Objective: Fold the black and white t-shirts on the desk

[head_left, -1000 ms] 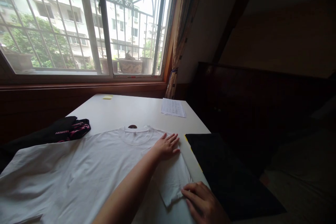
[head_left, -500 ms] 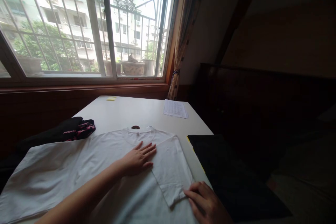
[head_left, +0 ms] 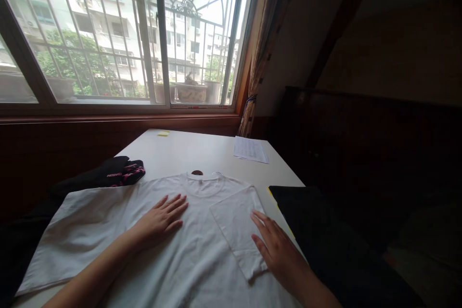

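A white T-shirt [head_left: 198,231] lies spread on the white table, its collar toward the window. Its right sleeve [head_left: 234,221] is folded inward over the body, while the left sleeve [head_left: 83,221] stretches out to the side. My left hand [head_left: 164,216] rests flat on the shirt's chest, left of the collar, with fingers stretched out. Over the outer edge of the folded sleeve is my right hand [head_left: 276,245], fingers extended and slightly apart, holding nothing. Whether its fingertips press on the cloth I cannot tell.
Black clothing with pink markings [head_left: 126,173] lies at the table's left edge. Printed papers [head_left: 250,149] and a yellow sticky note [head_left: 163,133] are at the far side. A small dark round object [head_left: 197,173] shows beyond the collar. Dark cloth [head_left: 299,207] with a yellow edge lies right.
My left hand has slid left across the chest, away from the folded sleeve. My right hand has let go of the sleeve's hem, opened and moved up along the sleeve. The view has shifted slightly left.
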{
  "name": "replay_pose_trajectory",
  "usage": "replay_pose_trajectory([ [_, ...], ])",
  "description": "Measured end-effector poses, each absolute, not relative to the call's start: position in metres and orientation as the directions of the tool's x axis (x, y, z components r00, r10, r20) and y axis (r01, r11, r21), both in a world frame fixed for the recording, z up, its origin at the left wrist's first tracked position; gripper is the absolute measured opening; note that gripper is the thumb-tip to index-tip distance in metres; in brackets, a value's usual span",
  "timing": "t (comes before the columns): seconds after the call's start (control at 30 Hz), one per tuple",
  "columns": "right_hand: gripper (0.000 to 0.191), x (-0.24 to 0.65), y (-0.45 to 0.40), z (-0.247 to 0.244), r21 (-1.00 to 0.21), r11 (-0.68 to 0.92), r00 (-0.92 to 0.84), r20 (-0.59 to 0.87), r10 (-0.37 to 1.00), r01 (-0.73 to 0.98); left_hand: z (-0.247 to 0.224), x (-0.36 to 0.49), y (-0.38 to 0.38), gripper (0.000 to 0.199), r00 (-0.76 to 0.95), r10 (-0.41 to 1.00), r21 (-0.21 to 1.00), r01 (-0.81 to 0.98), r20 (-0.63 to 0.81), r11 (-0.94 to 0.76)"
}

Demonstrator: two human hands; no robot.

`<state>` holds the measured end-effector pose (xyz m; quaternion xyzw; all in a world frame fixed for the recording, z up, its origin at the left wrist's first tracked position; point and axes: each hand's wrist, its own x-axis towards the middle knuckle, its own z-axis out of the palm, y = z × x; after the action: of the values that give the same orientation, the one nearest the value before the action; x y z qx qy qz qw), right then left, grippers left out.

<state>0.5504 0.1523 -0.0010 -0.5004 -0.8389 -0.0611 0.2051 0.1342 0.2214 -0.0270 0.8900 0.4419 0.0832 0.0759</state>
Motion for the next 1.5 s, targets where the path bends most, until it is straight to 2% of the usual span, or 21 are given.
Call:
replay_pose_trajectory([
  [0.17,0.067,0.499,0.212,-0.007,-0.188,0.338,-0.291,0.241,0.926,0.922,-0.025,0.137,0.22,0.058,0.598,0.798,0.173,0.78,0.082,-0.602],
  [0.37,0.075,0.465,0.251,-0.031,-0.181,0.186,-0.181,0.041,0.983,0.966,-0.024,0.132,0.216,0.059,0.556,0.828,0.168,0.812,0.068,-0.559],
  [0.6,0.076,0.476,0.257,-0.041,-0.152,0.221,-0.216,0.053,0.975,0.963,-0.026,0.128,0.213,0.061,0.522,0.849,0.154,0.835,0.08,-0.528],
  [0.93,0.075,0.51,0.275,-0.048,-0.098,0.179,-0.173,0.071,0.982,0.979,-0.026,0.144,0.225,0.065,0.537,0.843,0.16,0.829,0.036,-0.535],
  [1.5,0.075,0.528,0.285,-0.057,-0.096,0.22,-0.207,0.135,0.969,0.971,-0.033,0.099,0.247,0.063,0.418,0.902,0.091,0.899,0.11,-0.427],
])
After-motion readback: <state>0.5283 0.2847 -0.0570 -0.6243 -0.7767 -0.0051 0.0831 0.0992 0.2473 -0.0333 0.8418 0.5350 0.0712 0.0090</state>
